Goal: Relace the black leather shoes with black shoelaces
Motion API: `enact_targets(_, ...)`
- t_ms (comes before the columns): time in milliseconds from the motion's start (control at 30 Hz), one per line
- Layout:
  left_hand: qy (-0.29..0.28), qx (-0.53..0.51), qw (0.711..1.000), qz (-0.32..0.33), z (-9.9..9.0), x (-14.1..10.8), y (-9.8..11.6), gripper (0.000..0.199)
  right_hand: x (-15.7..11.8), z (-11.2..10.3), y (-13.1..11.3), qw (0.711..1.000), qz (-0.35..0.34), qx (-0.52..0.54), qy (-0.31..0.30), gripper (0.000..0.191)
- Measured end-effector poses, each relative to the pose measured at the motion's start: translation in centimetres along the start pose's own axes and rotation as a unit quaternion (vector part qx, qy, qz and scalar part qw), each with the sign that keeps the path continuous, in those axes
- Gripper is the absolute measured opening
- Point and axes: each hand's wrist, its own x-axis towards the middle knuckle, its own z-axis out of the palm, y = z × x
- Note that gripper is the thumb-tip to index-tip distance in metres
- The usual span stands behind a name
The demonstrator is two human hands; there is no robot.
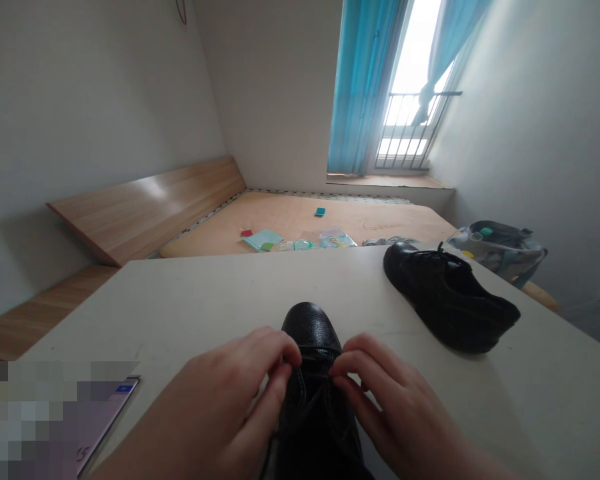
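Note:
A black leather shoe [311, 325] lies on the white table in front of me, its toe pointing away. My left hand [240, 380] is at the shoe's left side, thumb and forefinger pinched by the lacing. On the opposite side my right hand [385, 390] pinches too, close to the lowest eyelets. A thin black shoelace [325, 393] crosses the shoe's opening between the hands. The fingertips partly cover what they grip, which looks like the lace. The shoe's heel is dark and runs out of the frame at the bottom.
A second black shoe [445, 293], laced and tied, stands on the white table [195, 293] at the right. A phone-like flat device [110, 413], partly pixelated, lies at the left. Beyond are a bed [290, 203] with small packets and a grey bag [505, 250].

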Motion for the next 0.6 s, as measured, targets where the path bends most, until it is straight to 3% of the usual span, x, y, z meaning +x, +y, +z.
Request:
enact_targets(100, -0.015, 0.003, 1.000, 0.004, 0.8, 0.6, 0.1, 0.025, 0.3, 0.5, -0.4, 0.999, 0.007, -0.049, 0.004, 0.016)
enact_targets(233, -0.032, -0.001, 0.999, -0.004, 1.0, 0.3, 0.3, 0.027, 1.1, 0.0, -1.1, 0.994, 0.075, 0.060, -0.046, 0.022)
enact_targets(467, -0.047, 0.015, 0.998, -0.026, 0.3, 0.0, 0.3, 0.027, 4.0, -5.4, -2.2, 0.918, 0.212, 0.282, -0.178, 0.047)
enact_targets(533, -0.047, 0.040, 0.998, -0.031, 0.1, 0.1, 0.5, 0.029, 5.0, -7.1, -2.7, 0.893, 0.230, 0.351, -0.163, 0.049)
enact_targets(600, -0.052, 0.068, 0.996, -0.033, -0.2, 0.2, 0.9, 0.030, 5.9, -8.4, -3.7, 0.891, 0.209, 0.385, -0.117, 0.050)
